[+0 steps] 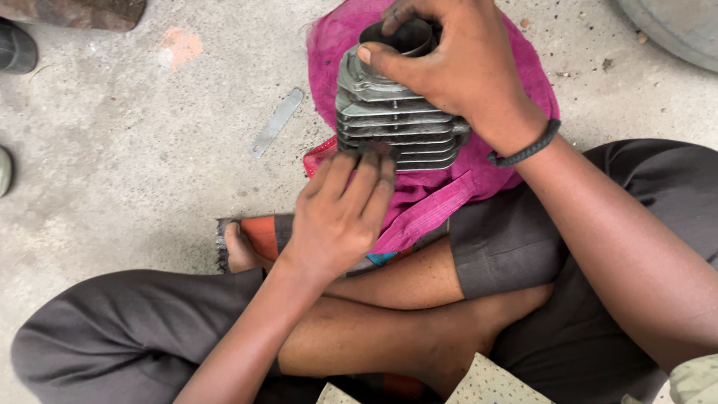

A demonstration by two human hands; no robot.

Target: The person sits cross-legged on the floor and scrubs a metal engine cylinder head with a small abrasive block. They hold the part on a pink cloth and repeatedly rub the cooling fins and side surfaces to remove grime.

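Note:
A grey finned metal engine cylinder stands on a pink cloth on the concrete floor. My right hand grips its top, thumb across the upper fins and fingers hooked into the round bore. My left hand lies flat with its fingertips pressed against the lowest fins at the cylinder's near side; what is under the fingertips is hidden. A black cord bracelet circles my right wrist.
I sit cross-legged in grey shorts, my bare foot next to a striped strap of the cloth. A flat metal strip lies on the floor left of the cloth. A dark shoe sits at the far left, a grey rounded object top right.

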